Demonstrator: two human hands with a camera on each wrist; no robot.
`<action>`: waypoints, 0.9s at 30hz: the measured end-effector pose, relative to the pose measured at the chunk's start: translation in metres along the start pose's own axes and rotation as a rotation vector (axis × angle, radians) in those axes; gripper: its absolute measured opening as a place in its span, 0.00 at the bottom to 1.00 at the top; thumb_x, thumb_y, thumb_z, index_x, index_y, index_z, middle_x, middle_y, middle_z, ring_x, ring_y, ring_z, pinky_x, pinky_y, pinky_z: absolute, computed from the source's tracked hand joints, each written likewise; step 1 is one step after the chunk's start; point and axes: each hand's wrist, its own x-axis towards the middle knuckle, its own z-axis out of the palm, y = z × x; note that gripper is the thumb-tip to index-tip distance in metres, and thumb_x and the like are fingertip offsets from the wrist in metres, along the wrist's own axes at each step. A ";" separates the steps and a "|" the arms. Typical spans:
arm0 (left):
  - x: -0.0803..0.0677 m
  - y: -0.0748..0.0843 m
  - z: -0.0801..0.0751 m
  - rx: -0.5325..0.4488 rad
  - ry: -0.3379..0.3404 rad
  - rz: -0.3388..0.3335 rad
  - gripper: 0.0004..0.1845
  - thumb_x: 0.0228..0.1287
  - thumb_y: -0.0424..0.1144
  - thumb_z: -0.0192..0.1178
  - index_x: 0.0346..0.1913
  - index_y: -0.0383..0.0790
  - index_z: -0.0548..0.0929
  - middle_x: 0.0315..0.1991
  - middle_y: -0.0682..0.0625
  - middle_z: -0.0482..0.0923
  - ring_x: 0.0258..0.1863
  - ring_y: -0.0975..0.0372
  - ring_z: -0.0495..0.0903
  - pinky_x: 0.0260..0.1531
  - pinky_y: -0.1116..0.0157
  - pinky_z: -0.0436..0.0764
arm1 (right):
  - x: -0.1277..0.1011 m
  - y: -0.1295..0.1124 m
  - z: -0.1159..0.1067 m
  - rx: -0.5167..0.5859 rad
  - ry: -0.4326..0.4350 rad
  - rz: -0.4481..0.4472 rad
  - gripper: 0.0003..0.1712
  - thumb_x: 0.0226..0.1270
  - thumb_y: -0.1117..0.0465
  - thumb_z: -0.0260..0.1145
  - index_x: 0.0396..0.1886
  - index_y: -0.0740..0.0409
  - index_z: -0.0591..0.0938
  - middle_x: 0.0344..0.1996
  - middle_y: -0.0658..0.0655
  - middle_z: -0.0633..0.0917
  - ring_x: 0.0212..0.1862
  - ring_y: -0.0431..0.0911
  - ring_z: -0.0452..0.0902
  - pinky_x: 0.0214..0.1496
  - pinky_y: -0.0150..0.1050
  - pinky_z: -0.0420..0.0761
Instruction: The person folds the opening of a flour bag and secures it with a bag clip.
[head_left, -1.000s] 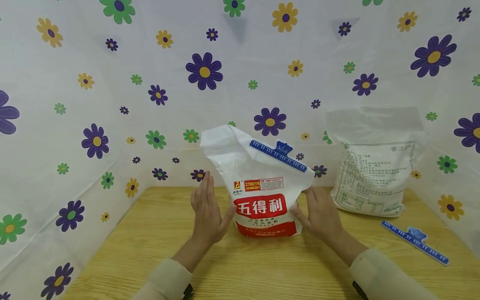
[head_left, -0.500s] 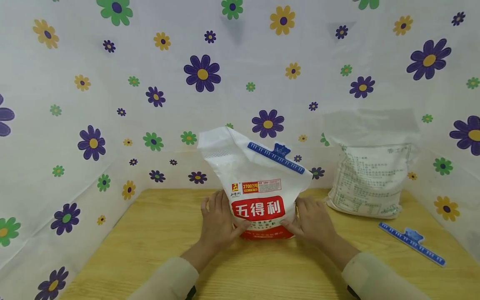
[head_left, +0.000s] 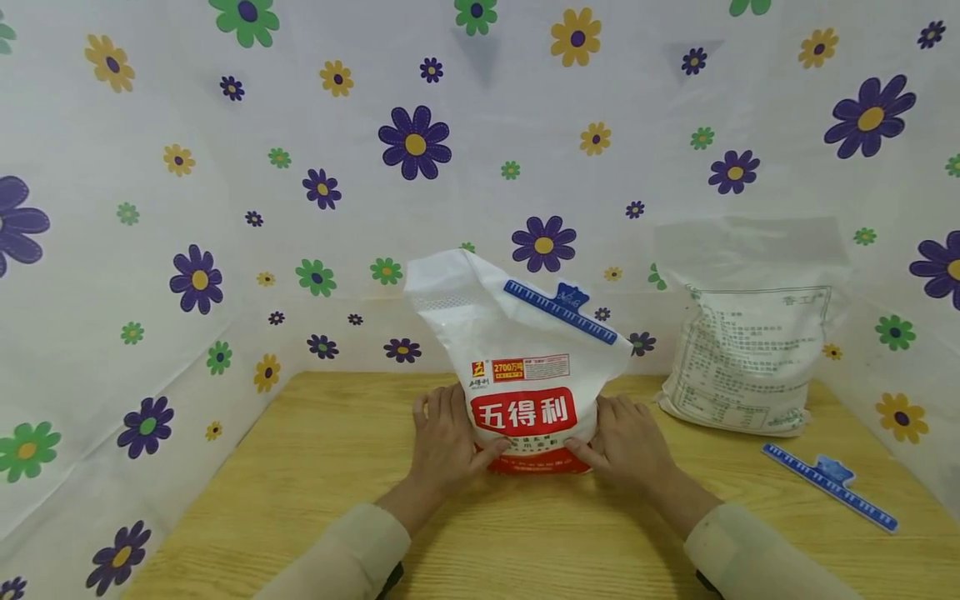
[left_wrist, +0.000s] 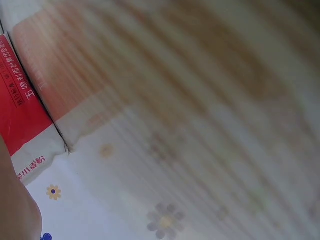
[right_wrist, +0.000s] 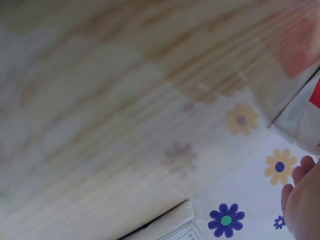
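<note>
A white and red flour bag [head_left: 525,408] stands upright on the wooden table in the head view. Its top is folded over at a slant, with a blue clip [head_left: 561,312] along the folded edge. Low on the bag's left side, my left hand [head_left: 442,442] grips it, thumb across the front. My right hand [head_left: 633,442] holds the opposite side in the same way. The fingers behind the bag are partly hidden. In the left wrist view the bag [left_wrist: 25,110] shows at the left edge; the right wrist view catches my fingers [right_wrist: 305,200] beside it.
A second white bag [head_left: 742,358] with green print stands at the back right, its top upright and unclipped. Another blue clip [head_left: 828,487] lies in front of it on the table [head_left: 300,500]. A flower-patterned sheet [head_left: 337,208] hangs behind and along the sides.
My left hand has gone from upright fingers beside the bag to a lower grip on it. The right hand has also slid down, its thumb now on the front. The bag stays in place.
</note>
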 end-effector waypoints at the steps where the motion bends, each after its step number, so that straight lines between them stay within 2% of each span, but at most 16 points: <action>1: 0.000 0.000 0.000 0.003 -0.002 0.000 0.52 0.62 0.80 0.29 0.66 0.35 0.62 0.56 0.40 0.71 0.54 0.49 0.65 0.56 0.46 0.55 | 0.000 0.000 0.000 0.008 -0.002 0.002 0.46 0.67 0.29 0.54 0.66 0.65 0.72 0.59 0.63 0.81 0.59 0.56 0.75 0.57 0.54 0.75; 7: 0.000 0.000 0.002 0.003 0.002 0.000 0.54 0.62 0.81 0.27 0.66 0.34 0.62 0.56 0.39 0.70 0.54 0.48 0.64 0.55 0.47 0.54 | 0.001 0.000 0.002 0.050 -0.006 0.011 0.47 0.67 0.29 0.54 0.68 0.64 0.71 0.61 0.63 0.79 0.60 0.57 0.74 0.61 0.56 0.74; 15: 0.002 0.000 0.004 -0.035 0.018 0.013 0.54 0.61 0.81 0.27 0.67 0.33 0.62 0.57 0.39 0.70 0.54 0.48 0.64 0.53 0.48 0.55 | 0.001 0.002 0.003 0.058 -0.004 0.013 0.47 0.67 0.29 0.54 0.68 0.64 0.70 0.60 0.62 0.80 0.58 0.57 0.74 0.61 0.56 0.75; 27: 0.002 0.000 0.002 -0.100 -0.098 -0.051 0.56 0.60 0.81 0.29 0.71 0.33 0.57 0.58 0.37 0.70 0.57 0.48 0.64 0.55 0.48 0.57 | 0.004 0.001 0.007 0.099 -0.027 0.038 0.50 0.68 0.27 0.53 0.71 0.64 0.66 0.62 0.63 0.78 0.57 0.56 0.74 0.62 0.56 0.75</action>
